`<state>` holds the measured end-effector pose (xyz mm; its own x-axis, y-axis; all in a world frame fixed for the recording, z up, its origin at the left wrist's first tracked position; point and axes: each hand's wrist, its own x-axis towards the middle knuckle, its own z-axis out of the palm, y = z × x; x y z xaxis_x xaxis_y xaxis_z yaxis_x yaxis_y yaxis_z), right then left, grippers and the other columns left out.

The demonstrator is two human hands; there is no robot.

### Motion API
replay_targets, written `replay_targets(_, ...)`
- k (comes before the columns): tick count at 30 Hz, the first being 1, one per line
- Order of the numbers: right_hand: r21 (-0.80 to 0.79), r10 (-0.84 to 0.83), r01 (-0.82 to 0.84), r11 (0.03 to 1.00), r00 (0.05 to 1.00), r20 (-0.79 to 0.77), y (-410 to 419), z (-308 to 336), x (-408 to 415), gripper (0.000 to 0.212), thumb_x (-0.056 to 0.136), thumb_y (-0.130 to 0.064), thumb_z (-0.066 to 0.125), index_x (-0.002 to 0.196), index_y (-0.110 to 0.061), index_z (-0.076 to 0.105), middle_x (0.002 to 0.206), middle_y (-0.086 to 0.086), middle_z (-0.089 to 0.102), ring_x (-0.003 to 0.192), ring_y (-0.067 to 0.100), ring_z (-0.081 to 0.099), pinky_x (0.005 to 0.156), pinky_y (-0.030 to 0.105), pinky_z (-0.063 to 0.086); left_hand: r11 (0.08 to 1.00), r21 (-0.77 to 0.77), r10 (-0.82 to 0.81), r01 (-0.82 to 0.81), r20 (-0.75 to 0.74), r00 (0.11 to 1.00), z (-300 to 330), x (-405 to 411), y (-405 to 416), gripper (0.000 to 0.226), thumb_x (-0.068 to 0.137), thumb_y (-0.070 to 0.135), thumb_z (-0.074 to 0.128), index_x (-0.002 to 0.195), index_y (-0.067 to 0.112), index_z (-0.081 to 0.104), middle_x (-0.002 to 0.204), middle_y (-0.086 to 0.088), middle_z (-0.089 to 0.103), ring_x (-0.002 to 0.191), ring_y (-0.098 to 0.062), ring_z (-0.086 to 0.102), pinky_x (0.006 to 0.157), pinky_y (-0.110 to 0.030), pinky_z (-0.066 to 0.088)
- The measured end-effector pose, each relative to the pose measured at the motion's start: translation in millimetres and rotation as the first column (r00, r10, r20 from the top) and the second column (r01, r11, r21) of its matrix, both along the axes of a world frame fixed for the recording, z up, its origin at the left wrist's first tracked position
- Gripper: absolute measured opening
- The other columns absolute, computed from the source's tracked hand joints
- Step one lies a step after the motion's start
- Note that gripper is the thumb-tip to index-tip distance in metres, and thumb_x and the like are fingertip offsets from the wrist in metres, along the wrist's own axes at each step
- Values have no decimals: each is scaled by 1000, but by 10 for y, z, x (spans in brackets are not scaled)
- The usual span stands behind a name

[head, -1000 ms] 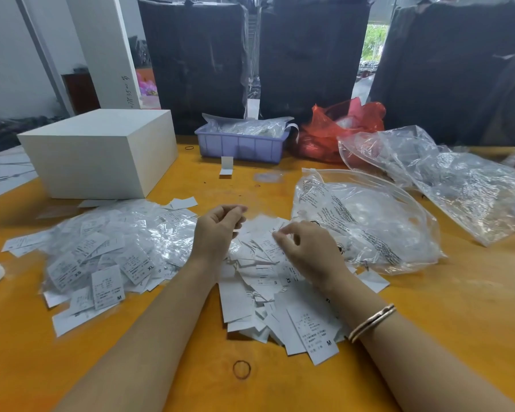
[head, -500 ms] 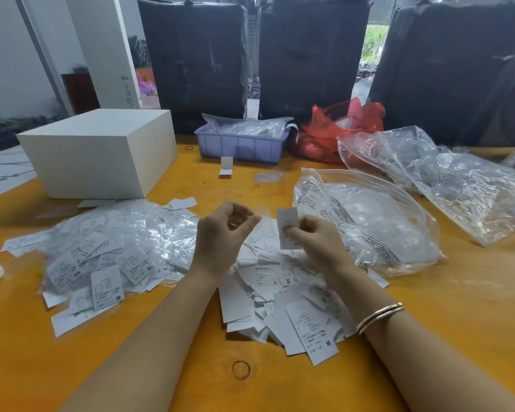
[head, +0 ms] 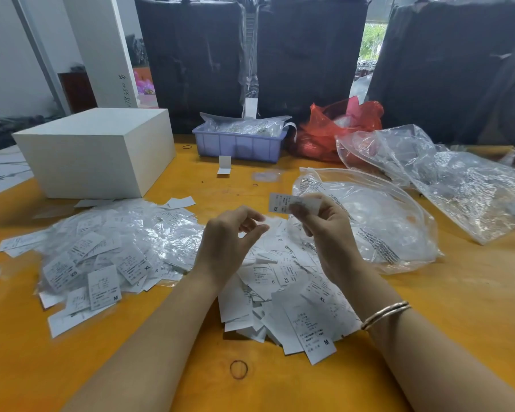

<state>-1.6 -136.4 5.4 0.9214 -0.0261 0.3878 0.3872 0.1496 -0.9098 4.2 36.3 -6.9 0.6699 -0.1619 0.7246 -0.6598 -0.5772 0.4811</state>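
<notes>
White paper tag (head: 280, 201), marked XS, is pinched betw. thumb and fingertips of the R hand (head: 330, 233) and held up off the table (head: 458, 307). Head view, the only one: the tag sticks out at 10 o'clock from that hand, print side up, above the loose pile (head: 283, 292) of tags at centre. L hand (head: 229, 236) is at 9 o'clock of the R, just beside it but apart, fingers curled toward the thumb; can't tell if it pinches a thin clear sleeve or nothing. Step in hand, I'd judge: one tag picked out, size being read, prob. about to be sleeved or sorted. Next move calls for bringing the tag's free end across to the L fingertips w/o losing the pinch. A heap of bagged tags (head: 110, 242) lies at 9 o'clock, a big clear bag (head: 384, 221) at 3, a white box (head: 98, 153) at 10, a lilac tray (head: 238, 144) at 12, a rubber band (head: 238, 369) at 6.
</notes>
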Motion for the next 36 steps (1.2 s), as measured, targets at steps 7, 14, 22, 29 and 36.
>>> replay_targets(7, -218, -49, 49, 975, 999, 8, -103, -43, 16, 11, 82, -21, 68, 79, -11, 64, 71, 5, 59, 64, 11, 51, 56, 17, 41, 1000, 15, -26, 26, 18, 999, 34, -19, 6, 15, 79, 10, 73, 91, 2, 70, 77, -6, 70, 69, -8, 59, 69, -2, 42)
replay_targets(14, -442, -76, 103, 891, 994, 79, -156, -64, 30, 5, 87, -5, 62, 85, -2, 66, 71, 25, 55, 59, 18, 43, 53, 33, 33, 996, -35, -78, 78, -11, 997, 31, -13, 9, 12, 87, 12, 65, 94, 5, 71, 80, 0, 70, 71, -11, 65, 66, -13, 51)
replay_targets(22, -491, -119, 216, 844, 968, 222, -94, -94, 43, 5, 85, -7, 65, 85, -4, 68, 74, 11, 66, 68, 40, 56, 58, 45, 45, 978, -96, -199, 183, -192, 961, 1, -9, -3, 36, 80, 28, 68, 108, 7, 67, 88, 5, 66, 78, 2, 62, 70, -12, 51)
replay_targets(29, -506, -103, 219, 834, 963, 248, -48, -93, 20, 6, 89, -7, 59, 90, -9, 64, 72, 11, 65, 63, 41, 56, 56, 48, 45, 987, -102, -134, 121, -129, 983, -24, 23, 6, 20, 86, 9, 65, 106, 6, 68, 90, 5, 67, 77, -9, 66, 68, -17, 54)
replay_targets(36, -424, -121, 232, 875, 955, 272, -77, -28, -14, 9, 92, -8, 55, 87, -11, 62, 77, 8, 67, 70, 42, 59, 63, 60, 46, 956, -244, -232, 163, -293, 927, 7, 22, -13, 3, 88, 25, 61, 86, 28, 59, 86, 10, 66, 84, -9, 66, 71, -31, 56)
